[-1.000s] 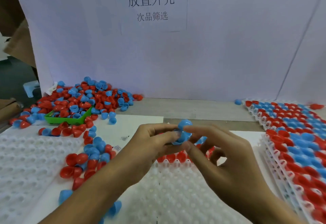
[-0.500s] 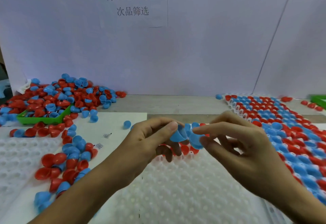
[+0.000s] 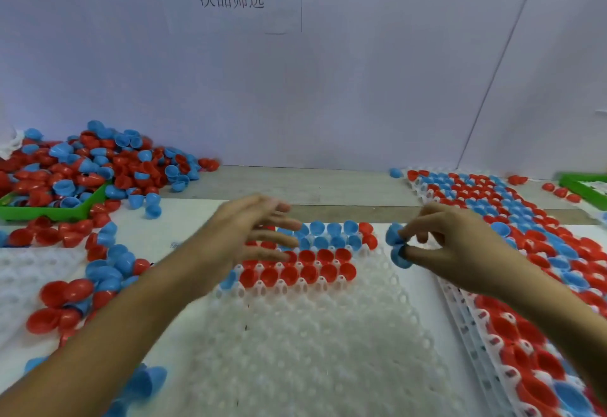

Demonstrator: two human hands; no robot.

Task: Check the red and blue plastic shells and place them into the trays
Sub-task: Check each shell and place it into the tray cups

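Head view: two blue shells (image 3: 397,245) are pinched between the thumb and fingertips of the right hand (image 3: 456,245), held just off the right edge of the middle tray (image 3: 295,351) — one shell above the thumb tip, one below. The left hand (image 3: 243,236) is spread flat with straight fingers over the far left part of that tray, blurred, and nothing is gripped in it. The tray's far rows are filled: blue shells (image 3: 328,236) at the far edge, red shells (image 3: 295,272) in the rows nearer. Filled trays (image 3: 525,252) are stacked along the tabletop's right edge. A loose pile (image 3: 92,167) of red and blue shells is heaped at the far left corner, over a green bin (image 3: 49,211) — more are scattered down the left side.
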